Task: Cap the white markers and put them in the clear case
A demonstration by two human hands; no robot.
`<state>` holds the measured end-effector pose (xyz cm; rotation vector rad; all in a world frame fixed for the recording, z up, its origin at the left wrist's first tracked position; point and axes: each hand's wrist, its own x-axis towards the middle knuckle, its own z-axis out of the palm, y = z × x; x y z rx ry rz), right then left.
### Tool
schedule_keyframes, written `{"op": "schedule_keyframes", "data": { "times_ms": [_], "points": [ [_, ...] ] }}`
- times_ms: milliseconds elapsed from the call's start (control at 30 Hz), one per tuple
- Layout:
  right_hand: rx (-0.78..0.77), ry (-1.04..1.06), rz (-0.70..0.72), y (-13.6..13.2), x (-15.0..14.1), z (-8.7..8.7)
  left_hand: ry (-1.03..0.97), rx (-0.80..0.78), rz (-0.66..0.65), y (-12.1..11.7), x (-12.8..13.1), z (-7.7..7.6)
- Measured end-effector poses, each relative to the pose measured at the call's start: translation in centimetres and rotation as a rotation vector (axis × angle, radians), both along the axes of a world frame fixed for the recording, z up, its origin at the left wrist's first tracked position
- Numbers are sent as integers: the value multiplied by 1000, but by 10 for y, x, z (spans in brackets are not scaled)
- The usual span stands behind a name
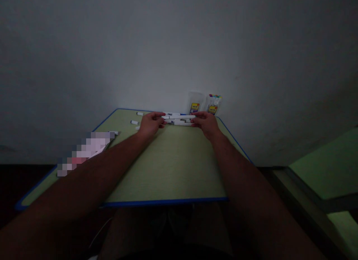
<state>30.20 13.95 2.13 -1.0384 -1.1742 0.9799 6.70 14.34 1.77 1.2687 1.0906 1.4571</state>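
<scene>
Near the far edge of the table, my left hand (151, 123) pinches the left end of a white marker pen (179, 117). My right hand (206, 123) has its fingers closed on the right end, so the pen lies level between both hands. Right beside it are several more white pens, one with a blue end; whether these are held too or rest on the table I cannot tell. Left of my left hand, short white pieces with dark ends, like pen caps (134, 122), lie on the tabletop.
A clear pouch (195, 102) with a yellow label leans against the wall behind my right hand. Next to it stands a second pouch (214, 104) with colourful tips at its top. A blurred-out flat item (89, 150) lies on the left of the blue-edged table (167, 170).
</scene>
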Motion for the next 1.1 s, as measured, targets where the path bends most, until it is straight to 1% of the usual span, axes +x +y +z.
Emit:
{"op": "schedule_keyframes", "data": {
  "times_ms": [100,233,533,767,967,1100],
  "points": [
    [-9,-12,-15,-1,0,2,31,9,4,0,-1,0],
    [-26,-34,-43,-4,-1,4,9,20,-21,2,-2,-2],
    [-21,-47,-29,-3,0,2,-44,16,-44,2,-2,0],
    [-56,-5,-46,-4,-3,5,-27,22,-35,7,-2,-3],
    [-61,40,-109,-6,-3,10,-73,-2,-28,6,-2,-1],
    [-56,39,-110,-7,-4,11,-68,-7,-28,6,-2,0]
  ]
}}
